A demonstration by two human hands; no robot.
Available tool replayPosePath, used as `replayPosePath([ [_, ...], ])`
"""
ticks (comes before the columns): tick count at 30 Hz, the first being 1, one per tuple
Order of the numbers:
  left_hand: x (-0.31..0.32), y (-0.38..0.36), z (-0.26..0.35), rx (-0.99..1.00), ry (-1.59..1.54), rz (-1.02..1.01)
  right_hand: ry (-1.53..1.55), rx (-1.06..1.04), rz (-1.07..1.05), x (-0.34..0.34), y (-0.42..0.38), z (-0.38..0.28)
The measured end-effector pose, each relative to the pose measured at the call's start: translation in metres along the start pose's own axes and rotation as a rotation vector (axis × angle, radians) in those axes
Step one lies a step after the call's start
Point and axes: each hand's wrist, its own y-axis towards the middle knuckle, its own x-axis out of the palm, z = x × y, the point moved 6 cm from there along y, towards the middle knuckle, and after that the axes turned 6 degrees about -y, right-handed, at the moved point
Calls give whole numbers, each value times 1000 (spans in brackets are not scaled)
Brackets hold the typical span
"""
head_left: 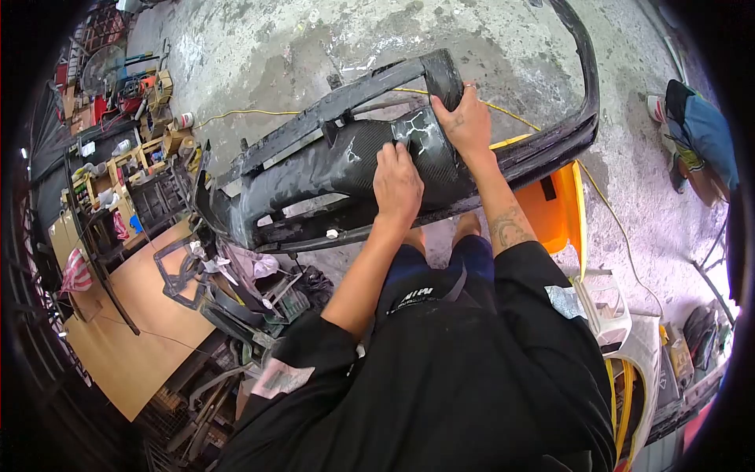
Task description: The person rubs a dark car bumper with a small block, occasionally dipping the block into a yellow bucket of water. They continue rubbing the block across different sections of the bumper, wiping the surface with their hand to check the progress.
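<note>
A large black car bumper (307, 169) with a carbon-fibre weave and whitish marks lies across the view in front of my legs. My left hand (399, 182) is closed, its curled fingertips pressed against the woven surface. Whatever those fingers hold, if anything, is hidden. Farther right, my right hand (467, 124) is wrapped round the raised edge of the bumper, with the thumb on the near side. Pale cracked-looking patches show on the weave between the two hands.
An orange plastic piece (546, 208) stands under the bumper's right end. A yellow cord (621, 220) runs over the concrete floor. Crowded shelves (118, 169) and a brown board (145, 315) are at left. Another person (700, 130) is at the right edge.
</note>
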Motion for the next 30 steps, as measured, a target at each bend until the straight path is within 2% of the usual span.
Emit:
replayPosePath([
  [4, 32, 76, -29, 51, 26, 7, -3, 18, -44, 4, -7, 2],
  [7, 8, 34, -6, 37, -24, 99, -24, -24, -15, 3, -1, 2],
  [9, 8, -1, -5, -71, -41, -53, -26, -35, 2, 1, 0, 0],
  [12, 22, 53, -16, 54, -16, 103, -13, 14, -66, 0, -1, 0],
  [13, 41, 71, -37, 14, 11, -28, -4, 24, -57, 2, -4, 2],
  [15, 30, 65, -30, 2, -16, 11, -3, 17, -43, 2, -3, 3],
  [17, 12, 19, -6, -66, -16, 45, -5, -49, 25, 4, -2, 2],
  [18, 8, 3, -2, -76, -71, 0, -5, -53, 25, 4, -1, 1],
  [21, 18, 38, -8, -1, -35, 107, -29, -18, -11, 4, -3, 3],
  [23, 36, 75, -35, -63, 5, 51, 8, -2, -39, 6, -5, 6],
  [25, 19, 73, -42, -42, -133, 113, 34, -58, -47, -4, 1, 3],
  [26, 5, 63, -44, -40, -141, 120, -4, -247, 116, -19, -3, -8],
  [27, -18, 43, -44, -144, -277, 115, -44, -430, 282, -34, -13, -19],
  [28, -36, 25, -43, -246, -415, 115, -182, -485, 316, -61, -26, -38],
  [29, -49, 6, -42, -239, -533, 247, -189, -494, 324, -75, -44, -50],
  [30, -59, -6, -32, -235, -586, 239, 63, -338, 46, -73, -60, -53],
])
